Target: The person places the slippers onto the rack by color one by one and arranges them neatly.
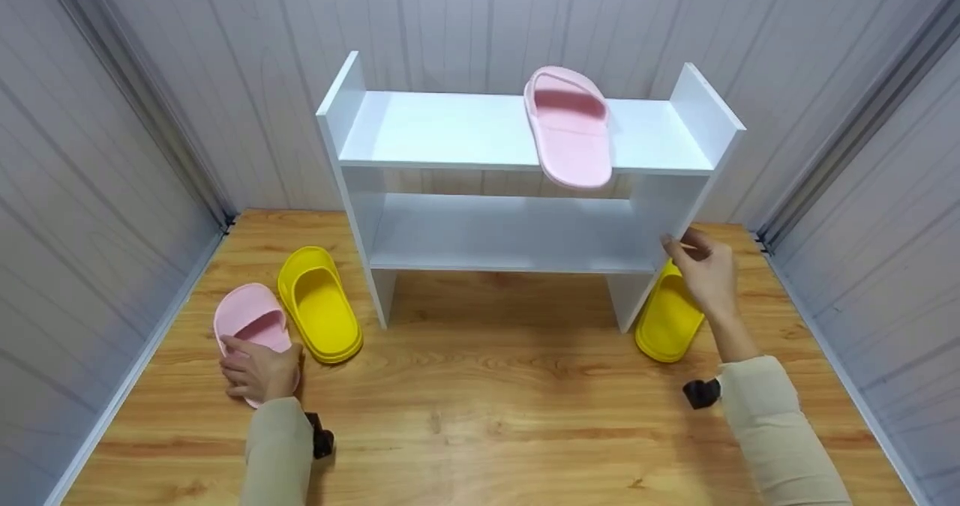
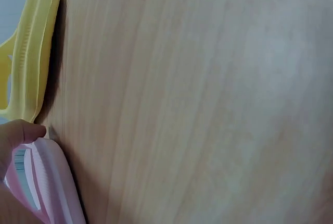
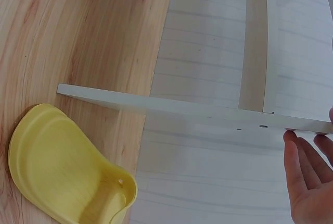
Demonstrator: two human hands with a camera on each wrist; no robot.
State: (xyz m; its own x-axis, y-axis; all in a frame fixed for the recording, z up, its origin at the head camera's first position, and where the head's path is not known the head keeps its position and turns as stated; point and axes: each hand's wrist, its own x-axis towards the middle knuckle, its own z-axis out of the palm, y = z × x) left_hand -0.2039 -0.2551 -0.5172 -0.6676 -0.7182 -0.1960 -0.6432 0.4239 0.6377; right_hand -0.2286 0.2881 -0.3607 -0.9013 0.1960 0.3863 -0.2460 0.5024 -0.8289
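My left hand (image 1: pixel 259 371) lies across the lower part of a pink slipper (image 1: pixel 247 307) on the floor at left, gripping its sides. In the left wrist view the thumb bends at the edge of this pink slipper (image 2: pixel 54 182). Beside it lies a yellow slipper (image 1: pixel 322 303). With thumb and fingers on either side, my right hand (image 1: pixel 709 270) pinches the right side panel (image 3: pixel 197 108) of a white shelf (image 1: pixel 502 229). Below that hand another yellow slipper (image 1: pixel 667 318) is on the floor, partly hidden by it in the head view.
A second pink slipper (image 1: pixel 574 131) sits on the top board, its end jutting past the front edge. Panelled walls (image 1: pixel 480 26) enclose the wooden floor (image 1: pixel 480 401) at the back and both sides.
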